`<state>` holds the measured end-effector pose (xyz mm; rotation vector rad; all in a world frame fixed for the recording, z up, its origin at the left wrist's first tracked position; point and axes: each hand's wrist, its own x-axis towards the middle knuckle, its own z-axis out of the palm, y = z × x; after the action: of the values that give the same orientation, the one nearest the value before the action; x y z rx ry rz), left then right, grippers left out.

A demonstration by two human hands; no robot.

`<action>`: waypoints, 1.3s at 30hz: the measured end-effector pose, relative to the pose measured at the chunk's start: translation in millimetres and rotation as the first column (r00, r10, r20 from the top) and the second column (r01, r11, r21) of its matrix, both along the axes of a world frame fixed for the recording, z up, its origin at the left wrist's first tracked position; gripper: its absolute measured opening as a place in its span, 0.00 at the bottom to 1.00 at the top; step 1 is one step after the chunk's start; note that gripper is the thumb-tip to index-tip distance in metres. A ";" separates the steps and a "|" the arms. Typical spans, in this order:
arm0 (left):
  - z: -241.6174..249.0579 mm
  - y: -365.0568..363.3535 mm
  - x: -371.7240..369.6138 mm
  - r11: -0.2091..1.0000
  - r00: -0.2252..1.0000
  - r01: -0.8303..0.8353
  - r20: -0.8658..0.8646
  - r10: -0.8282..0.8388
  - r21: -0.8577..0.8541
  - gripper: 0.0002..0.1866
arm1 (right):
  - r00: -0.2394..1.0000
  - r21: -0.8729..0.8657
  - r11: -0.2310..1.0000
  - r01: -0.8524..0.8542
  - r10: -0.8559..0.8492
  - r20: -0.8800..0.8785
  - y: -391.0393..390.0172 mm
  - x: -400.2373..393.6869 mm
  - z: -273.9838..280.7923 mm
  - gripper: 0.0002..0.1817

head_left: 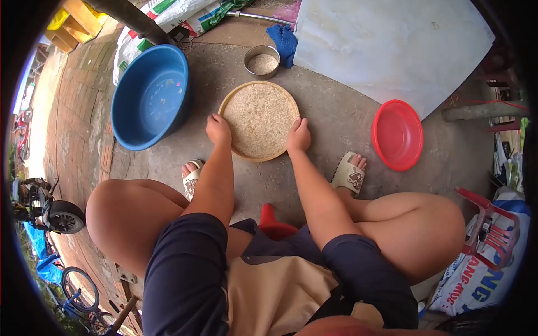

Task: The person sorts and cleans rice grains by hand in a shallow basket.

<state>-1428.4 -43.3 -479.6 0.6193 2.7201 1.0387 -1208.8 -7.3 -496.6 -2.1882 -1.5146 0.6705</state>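
Between my two hands is a round, shallow winnowing basket (259, 158) with a light woven rim. A layer of pale grain (259, 117), which looks like rice, covers its inside. My left hand (218, 131) grips the rim on the left side, fingers wrapped round it. On the opposite side my right hand (298, 136) is closed on the rim. Just beyond the basket stands a small metal bowl (261, 61) with some of the same grain in it.
A big blue basin (150, 98) stands to the left, and a smaller red basin (397, 135) to the right. A blue cloth (283, 43) lies beside a large pale board (386, 47) at the back. Printed sacks (482, 263) lie at the right edge.
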 end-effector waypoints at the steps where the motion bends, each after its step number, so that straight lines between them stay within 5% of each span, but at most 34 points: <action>1: 2.8 -9.3 -12.5 0.998 0.999 -0.038 0.015 0.039 -0.048 0.19 | 0.998 -0.023 0.998 -0.064 0.064 -0.030 -2.8 -10.0 -0.7 0.20; 4: -2.9 -13.6 6.1 0.987 0.987 -0.152 0.044 0.154 -0.043 0.19 | 0.987 0.051 0.986 -0.156 0.157 -0.018 21.5 4.8 -3.6 0.20; 9: -4.8 16.0 82.9 0.996 0.990 -0.083 0.119 0.078 0.037 0.17 | 0.986 0.069 0.998 -0.009 -0.003 0.166 44.0 66.7 5.5 0.20; 12: 3.6 16.9 51.2 0.998 0.996 0.027 0.087 -0.032 0.055 0.17 | 0.987 0.023 1.000 0.015 -0.019 0.162 22.9 44.0 6.9 0.19; 17: -14.9 -25.7 -24.6 0.983 0.982 -0.178 0.053 0.179 -0.038 0.19 | 0.984 0.012 0.985 -0.172 0.172 -0.054 3.0 -24.9 2.5 0.18; 20: -7.4 -11.0 18.8 0.977 0.973 -0.208 0.096 0.210 -0.038 0.19 | 0.987 0.128 0.979 -0.161 0.155 0.052 31.6 3.4 -0.7 0.18; 24: -2.3 29.2 73.3 0.998 0.974 -0.059 0.219 0.054 0.017 0.16 | 0.990 0.099 0.995 0.025 -0.038 0.135 44.0 54.6 0.4 0.18; 26: -5.0 37.8 59.0 0.990 0.992 0.061 0.104 -0.074 0.125 0.16 | 0.986 0.116 0.991 0.072 -0.088 0.140 37.9 54.2 4.7 0.17; 33: -14.0 4.7 -5.4 0.987 0.987 -0.157 0.048 0.156 0.033 0.18 | 0.984 0.193 0.966 -0.174 0.176 0.008 28.8 -9.1 1.4 0.16; 39: -17.5 41.4 63.1 0.997 0.985 -0.028 0.169 0.016 0.074 0.17 | 0.988 0.158 0.987 0.039 -0.061 0.140 48.1 51.8 -8.4 0.18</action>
<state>-1365.3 -1.8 -497.1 0.4894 2.5571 1.1490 -1157.0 40.7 -505.1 -2.1877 -1.5212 0.3722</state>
